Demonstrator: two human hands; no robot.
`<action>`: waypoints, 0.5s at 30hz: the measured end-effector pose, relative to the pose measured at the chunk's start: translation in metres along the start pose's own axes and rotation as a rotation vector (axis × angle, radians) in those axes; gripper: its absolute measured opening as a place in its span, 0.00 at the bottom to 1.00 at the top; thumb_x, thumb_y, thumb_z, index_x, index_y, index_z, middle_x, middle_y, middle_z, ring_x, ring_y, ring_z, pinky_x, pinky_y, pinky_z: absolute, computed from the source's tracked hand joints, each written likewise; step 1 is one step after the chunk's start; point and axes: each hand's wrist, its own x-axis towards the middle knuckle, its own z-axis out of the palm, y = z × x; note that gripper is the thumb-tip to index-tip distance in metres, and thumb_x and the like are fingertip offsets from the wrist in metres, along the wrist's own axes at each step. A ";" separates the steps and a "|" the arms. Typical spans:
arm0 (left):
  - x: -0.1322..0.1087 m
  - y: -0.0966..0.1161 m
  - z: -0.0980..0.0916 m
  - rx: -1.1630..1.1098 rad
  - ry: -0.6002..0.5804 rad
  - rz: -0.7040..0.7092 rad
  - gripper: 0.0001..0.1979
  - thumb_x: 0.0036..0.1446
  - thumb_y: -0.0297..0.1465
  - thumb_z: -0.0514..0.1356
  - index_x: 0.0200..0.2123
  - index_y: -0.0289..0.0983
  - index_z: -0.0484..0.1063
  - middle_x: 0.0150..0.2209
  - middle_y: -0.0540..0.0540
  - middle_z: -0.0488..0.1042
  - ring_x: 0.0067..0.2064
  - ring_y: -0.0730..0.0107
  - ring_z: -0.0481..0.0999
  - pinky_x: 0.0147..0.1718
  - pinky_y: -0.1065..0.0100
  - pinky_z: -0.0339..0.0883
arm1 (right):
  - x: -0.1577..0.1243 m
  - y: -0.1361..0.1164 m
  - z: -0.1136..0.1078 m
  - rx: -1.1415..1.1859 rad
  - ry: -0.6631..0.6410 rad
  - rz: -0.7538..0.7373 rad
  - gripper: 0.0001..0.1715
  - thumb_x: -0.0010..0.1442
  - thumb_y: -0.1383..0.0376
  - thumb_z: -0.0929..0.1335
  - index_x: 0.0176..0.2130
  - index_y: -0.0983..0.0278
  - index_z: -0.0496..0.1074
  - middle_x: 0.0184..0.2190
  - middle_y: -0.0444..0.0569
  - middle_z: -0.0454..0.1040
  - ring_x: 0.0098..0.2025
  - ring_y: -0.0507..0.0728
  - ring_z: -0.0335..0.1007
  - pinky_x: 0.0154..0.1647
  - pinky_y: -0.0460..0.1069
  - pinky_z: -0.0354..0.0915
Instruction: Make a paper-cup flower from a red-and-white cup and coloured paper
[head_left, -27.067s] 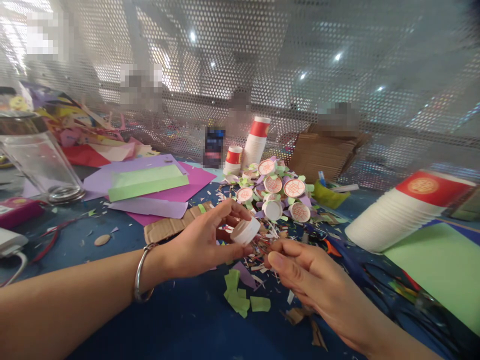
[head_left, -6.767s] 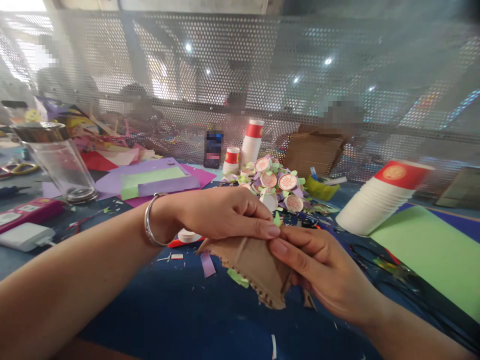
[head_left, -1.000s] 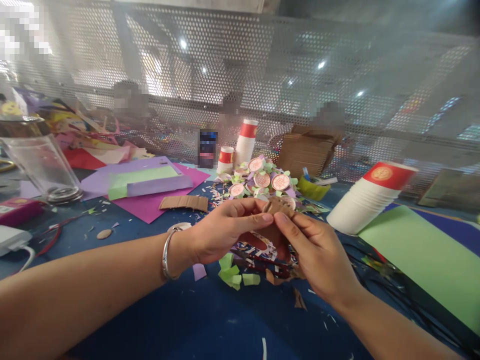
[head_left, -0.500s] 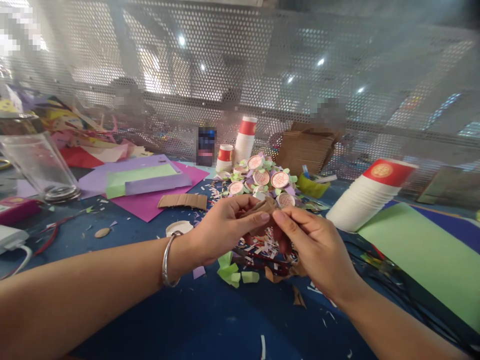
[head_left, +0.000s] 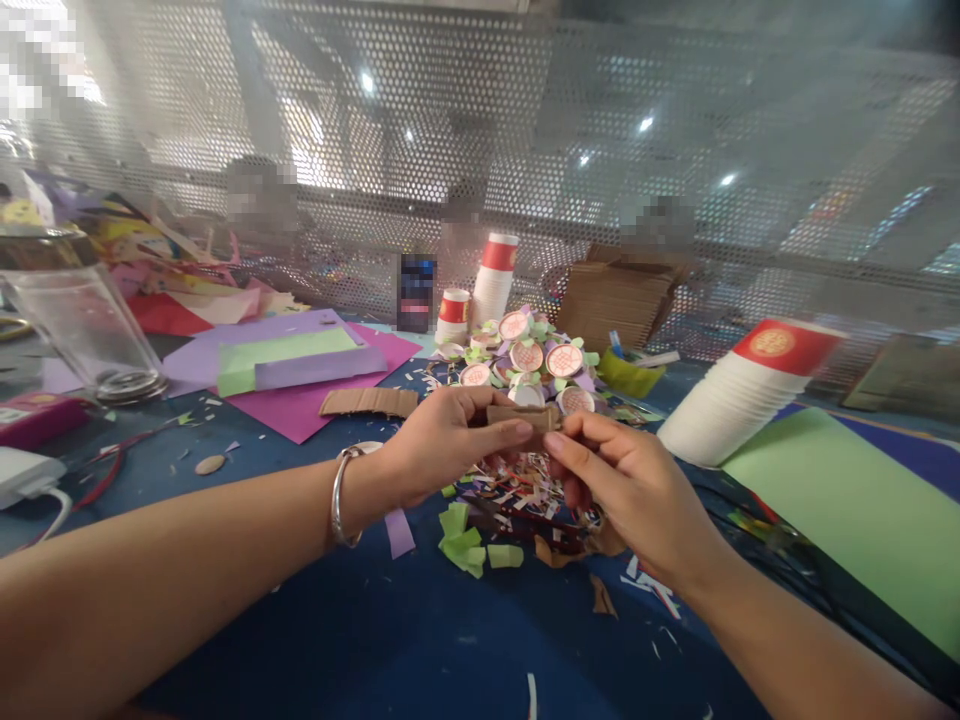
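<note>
A small brown piece of cardboard (head_left: 517,413) is held up between my two hands, above the blue table. My left hand (head_left: 450,445), with a silver bangle at the wrist, pinches its left part between thumb and fingers. At its right end, my right hand (head_left: 619,475) grips with thumb and fingertips; the other fingers curl below. Right behind lies a heap of paper-cup bottoms (head_left: 526,357) with green and purple paper bits. Under my hands are paper shreds (head_left: 525,485), partly hidden, and green paper scraps (head_left: 461,540).
A leaning cup stack (head_left: 712,410) stands at right by green paper (head_left: 847,510) and black cables. At left are a glass jar (head_left: 97,330), coloured sheets (head_left: 300,360) and a corrugated cardboard strip (head_left: 369,402). Behind are more cups (head_left: 495,280), folded cardboard (head_left: 615,300) and a perforated metal screen (head_left: 450,120).
The cardboard piece has turned in my fingers and now lies more level, its long edge showing. My hands stay close together, both still gripping it. The view has shifted slightly.
</note>
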 end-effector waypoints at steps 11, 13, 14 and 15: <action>-0.002 0.008 -0.007 0.392 -0.262 -0.020 0.15 0.63 0.41 0.56 0.36 0.34 0.73 0.27 0.49 0.72 0.26 0.74 0.71 0.25 0.72 0.65 | 0.003 -0.006 -0.005 0.065 -0.234 0.109 0.16 0.61 0.54 0.71 0.35 0.63 0.69 0.24 0.39 0.67 0.20 0.46 0.61 0.19 0.43 0.55; -0.001 0.009 -0.009 0.407 -0.259 -0.054 0.16 0.63 0.42 0.57 0.34 0.35 0.72 0.27 0.49 0.73 0.26 0.74 0.73 0.25 0.73 0.65 | 0.002 -0.005 -0.005 0.068 -0.248 0.115 0.14 0.60 0.56 0.72 0.34 0.63 0.69 0.24 0.38 0.67 0.20 0.46 0.61 0.18 0.42 0.55; -0.001 0.009 -0.010 0.409 -0.264 -0.066 0.15 0.63 0.42 0.56 0.33 0.35 0.71 0.26 0.49 0.73 0.26 0.74 0.74 0.25 0.73 0.66 | 0.002 -0.005 -0.005 0.072 -0.250 0.122 0.14 0.60 0.56 0.72 0.34 0.63 0.69 0.23 0.38 0.67 0.20 0.46 0.61 0.18 0.42 0.56; -0.001 0.011 -0.010 0.417 -0.273 -0.069 0.15 0.63 0.42 0.56 0.33 0.36 0.71 0.26 0.50 0.73 0.26 0.74 0.74 0.25 0.73 0.66 | 0.001 -0.005 -0.005 0.077 -0.257 0.132 0.13 0.60 0.57 0.72 0.34 0.63 0.68 0.23 0.38 0.67 0.20 0.46 0.61 0.19 0.42 0.56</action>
